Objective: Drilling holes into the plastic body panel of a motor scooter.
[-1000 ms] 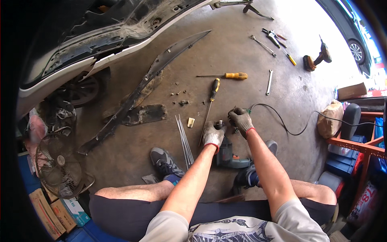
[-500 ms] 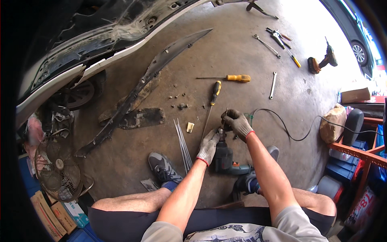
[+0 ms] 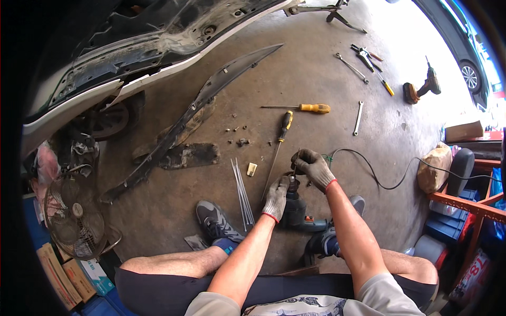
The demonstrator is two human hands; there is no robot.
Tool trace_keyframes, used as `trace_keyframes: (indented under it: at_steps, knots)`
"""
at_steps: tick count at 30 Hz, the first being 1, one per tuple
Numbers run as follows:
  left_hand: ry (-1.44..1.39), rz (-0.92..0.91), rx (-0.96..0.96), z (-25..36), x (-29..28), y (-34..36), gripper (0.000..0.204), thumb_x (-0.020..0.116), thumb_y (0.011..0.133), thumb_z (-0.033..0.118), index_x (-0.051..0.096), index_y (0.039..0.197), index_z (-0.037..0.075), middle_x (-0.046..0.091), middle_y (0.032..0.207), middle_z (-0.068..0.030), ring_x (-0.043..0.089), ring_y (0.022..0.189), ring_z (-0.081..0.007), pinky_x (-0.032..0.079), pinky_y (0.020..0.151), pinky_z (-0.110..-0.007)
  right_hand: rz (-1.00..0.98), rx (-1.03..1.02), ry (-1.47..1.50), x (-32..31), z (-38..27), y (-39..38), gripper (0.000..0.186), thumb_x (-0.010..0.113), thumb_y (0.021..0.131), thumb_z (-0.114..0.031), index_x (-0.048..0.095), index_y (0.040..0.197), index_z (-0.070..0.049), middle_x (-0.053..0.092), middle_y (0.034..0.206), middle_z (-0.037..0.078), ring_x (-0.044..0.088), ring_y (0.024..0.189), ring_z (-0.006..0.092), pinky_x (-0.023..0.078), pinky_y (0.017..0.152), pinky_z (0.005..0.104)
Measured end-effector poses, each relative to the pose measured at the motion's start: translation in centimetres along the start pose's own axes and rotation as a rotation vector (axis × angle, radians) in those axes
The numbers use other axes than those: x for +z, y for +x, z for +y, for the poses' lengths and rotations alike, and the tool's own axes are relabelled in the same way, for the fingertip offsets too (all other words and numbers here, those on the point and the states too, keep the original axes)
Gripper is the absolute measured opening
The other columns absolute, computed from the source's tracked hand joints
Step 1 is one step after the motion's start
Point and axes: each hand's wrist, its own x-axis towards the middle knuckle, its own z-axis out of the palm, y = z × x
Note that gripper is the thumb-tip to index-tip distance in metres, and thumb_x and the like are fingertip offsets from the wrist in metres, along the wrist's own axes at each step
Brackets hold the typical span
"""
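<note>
Left grip [image 3: 275,199] curls against the drill [image 3: 294,209] (fingertips hidden; can't tell its hold); right grip [image 3: 314,167] pinches a thin, half-hidden rod [image 3: 298,156].

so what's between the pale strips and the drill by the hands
In the head view, the left hand and the black-and-yellow screwdriver's lower shaft lie between the pale strips and drill.

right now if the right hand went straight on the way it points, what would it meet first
Likely the black-and-yellow screwdriver, ahead and to its left, though the right hand may pass above it; depth is unclear.
</note>
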Motion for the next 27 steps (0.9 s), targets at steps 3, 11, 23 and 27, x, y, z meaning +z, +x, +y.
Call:
trace_keyframes:
  at_steps: [3,11,23,27]
  knots:
    - [0.177,-0.001,0.023,0.5,0.2,0.0,0.036,0.059,0.098,0.038,0.063,0.111,0.004,0.066,0.096,-0.0015,0.059,0.088,-0.0097,0.047,0.081,-0.027,-0.009,0.031,-0.094,0.6,-0.3,-0.1,0.025,0.061,0.093,-0.017,0.063,0.109,0.002,0.068,0.097,0.008,0.065,0.084,0.0138,0.054,0.078,0.0288]
    - [0.274,0.072,0.053,-1.6,-0.7,0.6,0.035,0.055,0.101,0.033,0.064,0.115,0.003,0.066,0.099,-0.002,0.058,0.092,-0.011,0.047,0.085,-0.028,-0.012,-0.017,-0.194,1.4,0.5,0.0,0.023,0.062,0.091,-0.014,0.063,0.107,0.001,0.069,0.097,0.007,0.063,0.086,0.0135,0.052,0.08,0.0285]
    - [0.434,0.105,0.032,-0.1,-0.1,0.2,0.054,0.06,0.091,0.053,0.064,0.116,0.005,0.07,0.106,-0.0145,0.066,0.099,-0.028,0.05,0.085,-0.041,0.029,0.042,-0.22,1.3,1.2,-0.2,0.019,0.065,0.091,-0.018,0.068,0.1,-0.001,0.067,0.089,0.003,0.06,0.081,0.011,0.049,0.073,0.0266]
    - [0.595,0.172,-0.098,-0.1,0.8,0.5,0.052,0.061,0.089,0.056,0.068,0.108,0.008,0.071,0.092,-0.0122,0.067,0.089,-0.0231,0.051,0.079,-0.039,0.043,0.033,-0.151,1.4,0.8,-0.3,0.023,0.065,0.091,-0.019,0.068,0.103,0.001,0.069,0.095,0.004,0.061,0.084,0.0117,0.051,0.077,0.0278]
